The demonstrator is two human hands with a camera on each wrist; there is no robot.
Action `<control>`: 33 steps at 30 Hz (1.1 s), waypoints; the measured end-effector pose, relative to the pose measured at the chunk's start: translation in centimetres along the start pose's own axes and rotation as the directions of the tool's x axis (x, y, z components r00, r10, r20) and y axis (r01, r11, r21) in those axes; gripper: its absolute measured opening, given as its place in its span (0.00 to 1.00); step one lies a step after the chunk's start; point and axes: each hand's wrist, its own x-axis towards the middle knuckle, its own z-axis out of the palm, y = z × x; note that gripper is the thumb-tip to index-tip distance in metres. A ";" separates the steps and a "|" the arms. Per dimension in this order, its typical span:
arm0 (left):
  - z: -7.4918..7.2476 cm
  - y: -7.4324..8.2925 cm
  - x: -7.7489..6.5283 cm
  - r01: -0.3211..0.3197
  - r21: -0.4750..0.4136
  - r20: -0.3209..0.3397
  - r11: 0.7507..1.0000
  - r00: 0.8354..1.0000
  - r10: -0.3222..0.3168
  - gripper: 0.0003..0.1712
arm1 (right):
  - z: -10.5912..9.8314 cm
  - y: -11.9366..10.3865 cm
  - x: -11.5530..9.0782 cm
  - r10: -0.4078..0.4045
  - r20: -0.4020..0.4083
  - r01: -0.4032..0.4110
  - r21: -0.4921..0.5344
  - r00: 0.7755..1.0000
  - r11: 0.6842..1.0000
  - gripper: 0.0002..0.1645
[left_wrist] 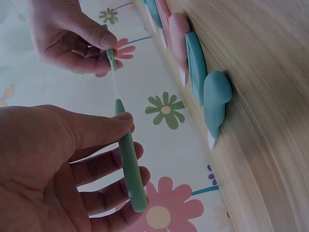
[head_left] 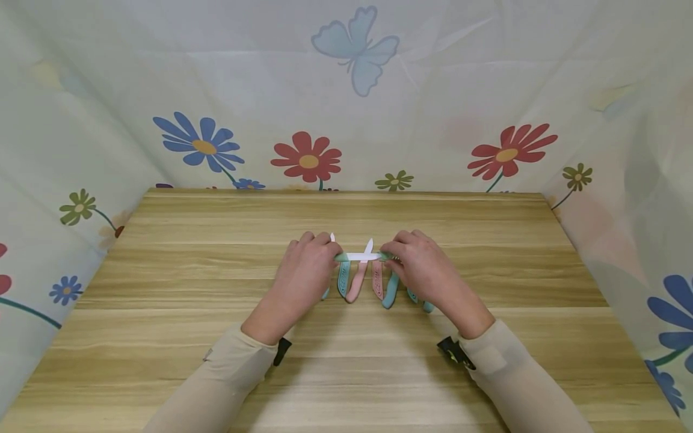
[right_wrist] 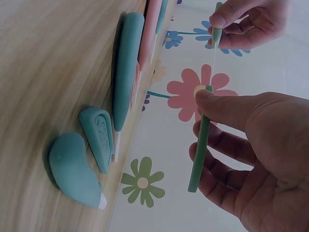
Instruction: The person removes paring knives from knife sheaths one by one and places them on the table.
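My left hand (head_left: 308,264) grips the green handle (left_wrist: 129,169) of a small knife. Its thin white blade (head_left: 360,257) points right, level above the table. My right hand (head_left: 422,264) pinches a green blade sheath (right_wrist: 200,150) between thumb and fingers. The blade's tip end meets the sheath's near end; how far it reaches inside cannot be told. Below the hands lie a pink-handled knife (head_left: 356,285) with a white blade, a teal sheath (head_left: 343,281), a pink sheath (head_left: 378,281) and a teal-handled knife (head_left: 390,293).
Partly behind the right hand are another teal sheath (right_wrist: 99,137) and a curved teal handle (right_wrist: 72,164) with a white tip. At the left end lies a teal handle (left_wrist: 217,96) with a white tip. The wooden table (head_left: 352,373) meets a flower-printed cloth (head_left: 433,90) behind.
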 end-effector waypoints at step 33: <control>-0.2 -0.2 0.0 0.007 0.018 -0.015 1.000 1.000 -0.007 0.12 | -0.5 0.2 0.0 0.001 0.002 -0.001 0.010 1.000 1.000 0.15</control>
